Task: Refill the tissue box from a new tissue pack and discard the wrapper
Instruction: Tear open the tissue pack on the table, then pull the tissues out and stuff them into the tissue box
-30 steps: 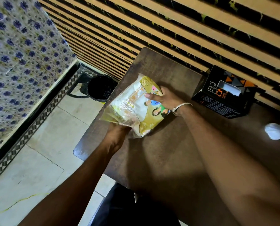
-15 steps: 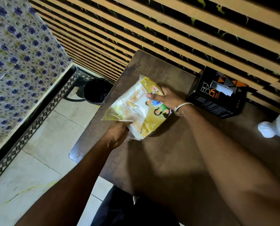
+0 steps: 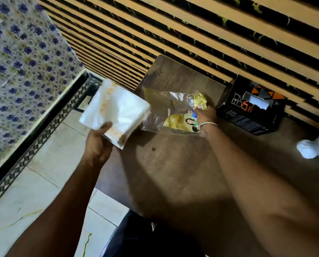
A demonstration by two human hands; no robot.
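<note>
The tissue stack, enclosed in the wrapper a second ago, is now gripped by the left hand beyond the table's left edge. The emptied wrapper is pinched by the right hand near the far edge, beside the tissue box; the near tabletop lies bare.

A second ago we saw the tissue stack still inside the wrapper, with both hands on the full pack. Now the stack is out: the left hand has drawn it clear to the left, and it sits in that hand's grip past the bench edge, over the floor, blurred with motion. The wrapper, plump before, lies slack and crumpled on the bench, its clear mouth gaping toward the stack. The right hand has shifted right with it and pinches its printed yellow end, closer to the black tissue box than before.
</note>
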